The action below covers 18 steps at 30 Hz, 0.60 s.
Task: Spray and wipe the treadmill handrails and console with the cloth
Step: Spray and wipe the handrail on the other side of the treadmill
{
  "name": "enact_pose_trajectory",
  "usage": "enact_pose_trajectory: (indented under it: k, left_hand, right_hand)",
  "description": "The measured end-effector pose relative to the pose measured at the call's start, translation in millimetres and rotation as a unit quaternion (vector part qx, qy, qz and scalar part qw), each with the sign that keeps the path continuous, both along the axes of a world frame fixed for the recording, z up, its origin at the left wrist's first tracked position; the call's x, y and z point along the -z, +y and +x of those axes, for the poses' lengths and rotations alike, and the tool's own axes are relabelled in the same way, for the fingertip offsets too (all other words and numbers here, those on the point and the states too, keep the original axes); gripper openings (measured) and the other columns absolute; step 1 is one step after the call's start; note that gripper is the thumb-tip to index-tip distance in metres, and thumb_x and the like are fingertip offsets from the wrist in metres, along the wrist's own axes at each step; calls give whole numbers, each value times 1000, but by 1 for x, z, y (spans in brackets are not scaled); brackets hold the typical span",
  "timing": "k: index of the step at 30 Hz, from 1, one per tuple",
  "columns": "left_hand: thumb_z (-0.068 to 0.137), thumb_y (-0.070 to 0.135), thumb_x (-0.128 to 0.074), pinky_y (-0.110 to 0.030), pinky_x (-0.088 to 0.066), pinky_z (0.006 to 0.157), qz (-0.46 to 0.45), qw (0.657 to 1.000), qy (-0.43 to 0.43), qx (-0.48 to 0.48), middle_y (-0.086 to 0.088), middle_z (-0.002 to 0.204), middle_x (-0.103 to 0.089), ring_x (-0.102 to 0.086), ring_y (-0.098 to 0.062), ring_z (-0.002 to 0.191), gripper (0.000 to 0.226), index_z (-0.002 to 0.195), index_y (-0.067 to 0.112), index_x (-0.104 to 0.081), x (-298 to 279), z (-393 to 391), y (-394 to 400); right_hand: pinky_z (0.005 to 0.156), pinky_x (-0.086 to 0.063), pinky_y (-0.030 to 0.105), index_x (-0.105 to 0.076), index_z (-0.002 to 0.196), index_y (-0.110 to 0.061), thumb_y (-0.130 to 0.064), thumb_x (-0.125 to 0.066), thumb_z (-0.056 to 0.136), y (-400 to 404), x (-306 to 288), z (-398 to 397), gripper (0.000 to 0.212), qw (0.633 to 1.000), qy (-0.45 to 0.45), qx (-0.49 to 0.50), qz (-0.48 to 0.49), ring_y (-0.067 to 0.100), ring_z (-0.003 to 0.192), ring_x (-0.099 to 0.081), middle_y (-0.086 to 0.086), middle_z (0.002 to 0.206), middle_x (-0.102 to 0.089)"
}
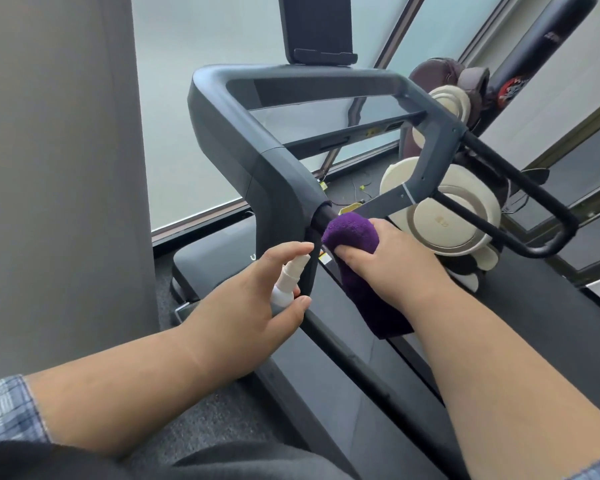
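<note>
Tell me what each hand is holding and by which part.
The left hand holds a white spray bottle by its body. The right hand grips the purple cloth at its upper end, wrapped over the handrail.

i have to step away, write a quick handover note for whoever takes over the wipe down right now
Left hand holds the white spray bottle, nozzle toward the near handrail.
Right hand grips the purple cloth, wrapped on the near handrail where it meets the frame.
Done: cannot tell how much is already wiped.
Left: likely the rest of this rail, far handrail and console.
</note>
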<state>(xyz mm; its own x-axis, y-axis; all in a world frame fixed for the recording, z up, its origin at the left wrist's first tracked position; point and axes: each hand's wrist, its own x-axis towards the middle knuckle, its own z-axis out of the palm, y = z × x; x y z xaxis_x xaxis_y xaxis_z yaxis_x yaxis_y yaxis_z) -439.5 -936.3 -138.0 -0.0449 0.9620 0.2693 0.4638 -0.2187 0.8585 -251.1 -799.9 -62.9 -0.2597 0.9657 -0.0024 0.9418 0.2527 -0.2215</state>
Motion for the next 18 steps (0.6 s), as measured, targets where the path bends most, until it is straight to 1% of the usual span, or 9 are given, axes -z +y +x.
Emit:
enact_pose_trajectory:
  k: [3, 5, 7, 10, 12, 15, 18]
  left_hand:
    - [85, 59, -53, -28, -49, 71, -6, 1000, -8, -1, 25, 96, -60, -60, -1, 78, 56, 132, 71, -26, 7, -1, -4]
    - [87, 54, -56, -24, -46, 70, -14, 1000, -18, -3, 25, 93, -60, -60, 1, 78, 57, 134, 69, -27, 11, -2, -8]
    - [87, 50, -57, -22, -44, 70, -19, 999, -30, -8, 25, 94, -60, -59, 1, 78, 58, 134, 68, -28, 13, -2, -12]
    - [86, 51, -56, -21, -43, 70, -19, 999, -39, -11, 27, 99, -59, -59, 0, 80, 57, 133, 68, -28, 11, 0, -13]
    - [85, 54, -55, -20, -43, 71, -14, 999, -40, -10, 27, 100, -59, -60, -1, 83, 57, 132, 70, -28, 5, 2, -15]
    - [85, 57, -54, -19, -43, 72, -7, 999, -32, -6, 26, 102, -59, -61, -2, 86, 56, 132, 70, -27, -1, 4, -14]
    - [85, 56, -53, -21, -44, 72, -5, 999, -34, -5, 23, 99, -60, -61, -4, 84, 56, 133, 69, -27, -4, 5, -13]
  right_hand:
    - [72, -40, 34, -53, 112, -49, -79, -50, 72, -9, -3, 23, 51, 999, 31, 13, -27, 14, 91, -59, -21, 94, -63]
    - [72, -41, 34, -54, 109, -45, -80, -49, 72, -8, -4, 20, 51, 999, 30, 29, -31, 15, 90, -60, -20, 92, -63]
    - [69, -40, 36, -54, 106, -36, -83, -42, 75, -1, -2, -2, 57, 999, 1, 52, -6, 21, 85, -58, -13, 88, -61]
    - [66, -37, 37, -45, 103, -27, -83, -38, 82, 11, 1, -49, 60, 994, -62, 62, 58, 26, 78, -50, -6, 79, -51]
    - [66, -38, 37, -41, 102, -27, -82, -40, 83, 15, 1, -66, 58, 994, -71, 43, 64, 27, 79, -50, -3, 84, -54]
    - [72, -44, 38, -47, 108, -29, -78, -49, 81, 16, -4, -54, 55, 999, -33, 22, 22, 25, 85, -54, -5, 91, -58]
    - [74, -41, 36, -48, 107, -38, -76, -54, 80, 11, -8, -20, 47, 999, -1, 13, -45, 20, 88, -56, -11, 92, -58]
